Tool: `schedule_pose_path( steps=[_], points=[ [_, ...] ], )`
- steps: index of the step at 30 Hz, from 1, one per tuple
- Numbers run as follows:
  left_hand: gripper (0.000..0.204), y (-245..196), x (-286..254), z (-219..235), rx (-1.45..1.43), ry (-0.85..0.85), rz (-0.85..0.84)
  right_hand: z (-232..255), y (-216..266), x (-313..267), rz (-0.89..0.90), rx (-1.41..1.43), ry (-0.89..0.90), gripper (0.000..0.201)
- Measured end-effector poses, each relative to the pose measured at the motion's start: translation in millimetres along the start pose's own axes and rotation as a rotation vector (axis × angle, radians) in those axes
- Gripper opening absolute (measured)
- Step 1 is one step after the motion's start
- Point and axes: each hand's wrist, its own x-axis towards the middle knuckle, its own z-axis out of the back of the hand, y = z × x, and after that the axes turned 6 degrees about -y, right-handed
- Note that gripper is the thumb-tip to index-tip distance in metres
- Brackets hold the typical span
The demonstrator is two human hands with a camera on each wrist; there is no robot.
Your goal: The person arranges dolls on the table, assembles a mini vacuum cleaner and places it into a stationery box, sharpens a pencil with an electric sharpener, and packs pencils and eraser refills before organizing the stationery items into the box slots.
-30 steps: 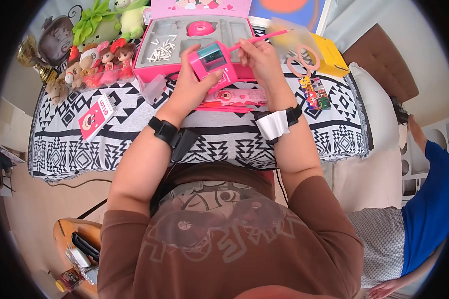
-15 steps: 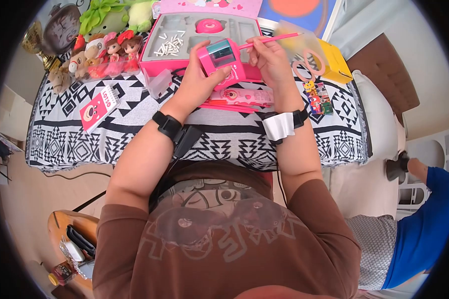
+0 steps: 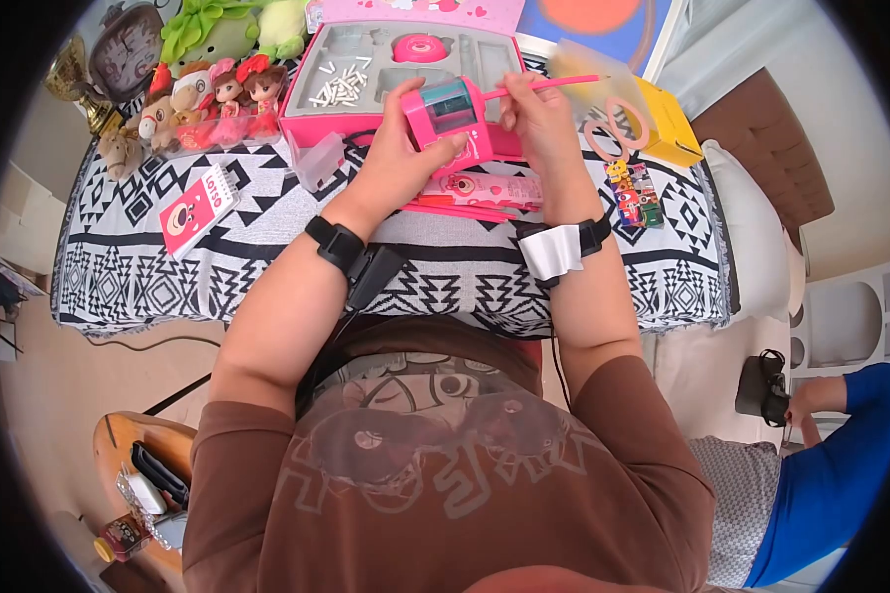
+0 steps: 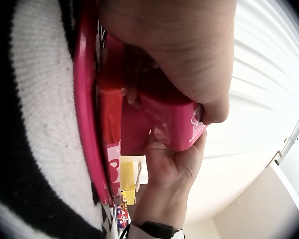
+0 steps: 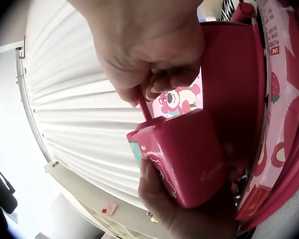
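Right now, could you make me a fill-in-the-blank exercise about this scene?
The left hand grips a pink sharpener, while the right hand pinches a pink ____.
Outside, the box holding small white sticks is coloured ____.
The cover of the notepad bears the printed word ____.

Missing words: pencil; pink; LOTSO.

One end of the slim pink pencil [image 3: 569,81] is hidden inside the boxy pink plastic sharpener [image 3: 449,107], whose faint side lettering [image 5: 212,172] is blurred in the right wrist view; the head view's top edge cuts off the upright pink heart-printed box lid [image 3: 455,12].
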Motion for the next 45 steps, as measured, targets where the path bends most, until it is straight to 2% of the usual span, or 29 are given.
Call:
schedule_pose_path(
  steps=[2,6,11,18,21,23,30,36,41,45],
  points=[
    [0.080,2,1,0,-0.024,-0.007,-0.027,0,7,-2,0.009,0.111,0.104,0.020],
    [0.081,2,2,1,-0.005,-0.038,-0.012,4,8,0,0.020,0.097,0.156,0.025],
    [0.083,-2,-1,0,-0.029,-0.025,-0.010,1,2,0,0.028,0.034,0.053,0.020],
    [0.084,1,-1,-1,-0.009,-0.029,-0.014,2,-6,3,-0.018,-0.002,0.012,0.019],
    [0.077,1,-2,0,0.001,-0.032,-0.015,1,-5,3,-0.045,-0.006,-0.062,0.024],
    [0.075,1,-1,2,0.006,-0.023,-0.017,4,-2,4,-0.022,0.012,0.075,0.017],
    [0.078,8,3,4,-0.093,-0.012,0.006,8,8,1,0.049,-0.020,0.204,0.021],
    [0.082,7,0,1,-0.013,-0.020,-0.060,1,1,0,0.011,0.018,0.076,0.015],
    [0.085,5,0,3,0.122,-0.014,-0.086,-5,-1,-2,-0.090,0.013,-0.083,0.023],
    [0.086,12,2,2,0.105,-0.019,-0.107,-2,0,-1,-0.125,-0.032,-0.025,0.021]
  ],
)
